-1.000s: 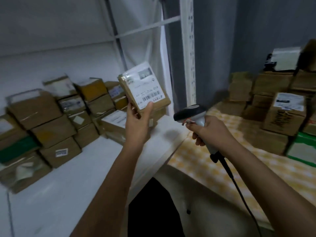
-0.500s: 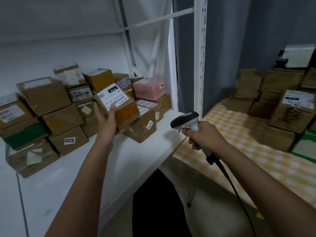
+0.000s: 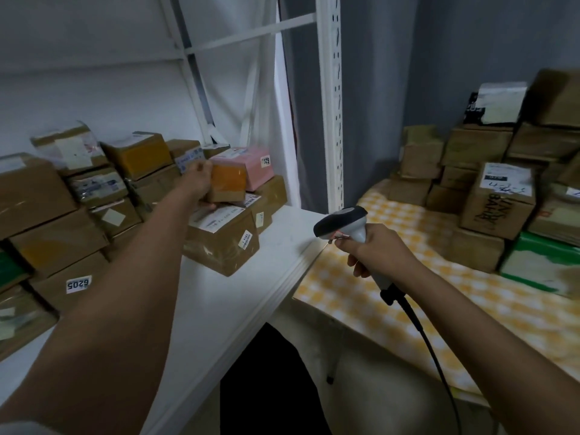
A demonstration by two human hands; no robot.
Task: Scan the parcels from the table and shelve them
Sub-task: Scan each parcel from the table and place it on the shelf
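My left hand [image 3: 196, 183] grips a small brown parcel [image 3: 227, 183] with an orange taped side, holding it on top of a larger labelled brown box [image 3: 222, 243] on the white shelf [image 3: 219, 309], right in front of a pink box [image 3: 251, 167]. My right hand [image 3: 376, 249] grips a grey and black barcode scanner [image 3: 340, 222] by its handle, held over the gap between shelf and table; its black cable [image 3: 430, 346] trails down along my forearm. More parcels [image 3: 499, 199] are stacked on the table with the yellow checked cloth [image 3: 376, 296].
Several brown boxes [image 3: 56, 215] fill the left and back of the shelf. A white perforated upright post [image 3: 332, 98] stands between shelf and table. A green and white box [image 3: 539, 262] lies at the table's right. A grey wall stands behind.
My left hand has carried the parcel from in front of the scanner away to the back of the shelf, setting it on the stacked boxes. The scanner hand has stayed nearly still.
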